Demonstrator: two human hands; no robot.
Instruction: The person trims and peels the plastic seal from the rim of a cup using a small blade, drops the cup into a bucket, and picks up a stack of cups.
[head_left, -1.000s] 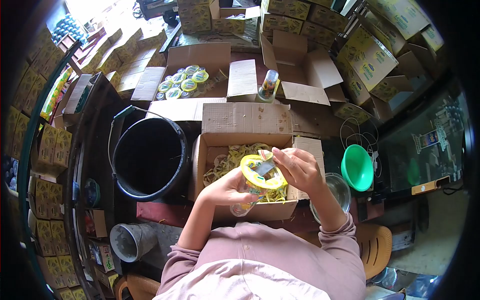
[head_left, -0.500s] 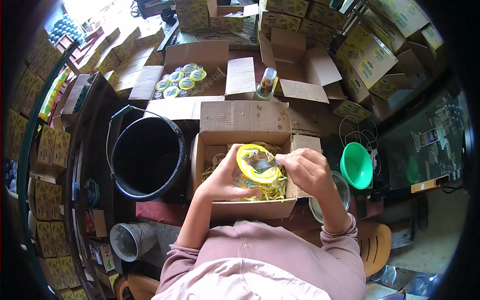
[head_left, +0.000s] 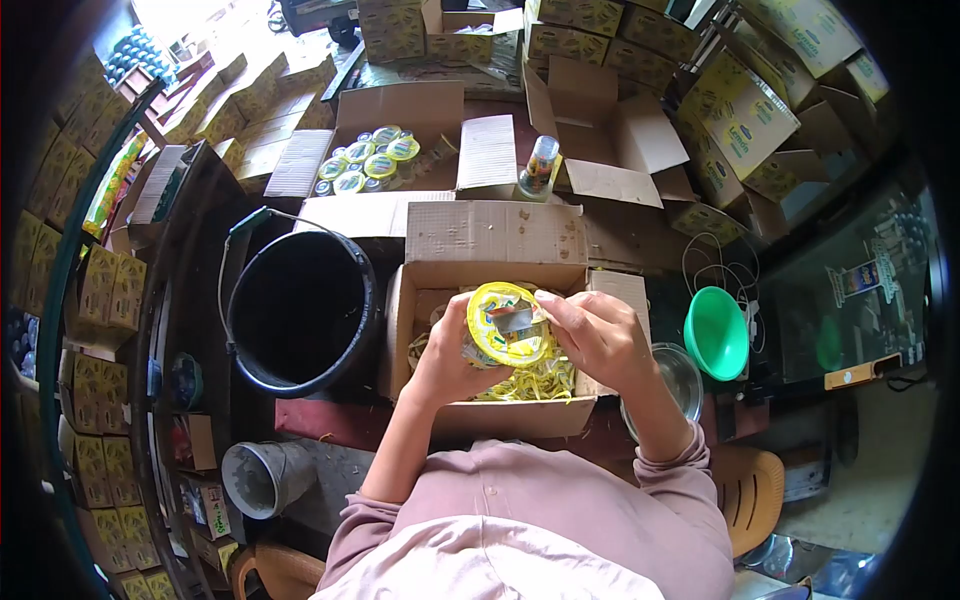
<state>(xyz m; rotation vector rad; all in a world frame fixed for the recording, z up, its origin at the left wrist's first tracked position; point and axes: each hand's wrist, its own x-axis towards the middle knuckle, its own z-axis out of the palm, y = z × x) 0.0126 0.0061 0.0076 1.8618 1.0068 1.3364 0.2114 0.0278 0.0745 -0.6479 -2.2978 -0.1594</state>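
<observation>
My left hand (head_left: 445,350) is wrapped round the side of a clear plastic cup (head_left: 482,352) with a yellow printed film lid (head_left: 480,315). The cup is tilted towards me above an open cardboard box (head_left: 490,418). At the lid's right side, my right hand (head_left: 605,335) pinches what looks like a small flat grey blade (head_left: 514,320), lying over the middle of the film. Its end between my fingers is hidden. Below the cup, many thin yellow strips (head_left: 540,383) lie in the box.
Left of the box stands a black bucket (head_left: 368,300). A green bowl (head_left: 717,335) and a clear round container (head_left: 680,375) are at the right. Behind, another carton (head_left: 400,105) holds several lidded cups (head_left: 378,165), beside a stack of cups (head_left: 538,165).
My right hand has shifted slightly left and up over the lid. My left fingers have moved closer round the cup, which now faces me more fully. The whole view has shifted slightly.
</observation>
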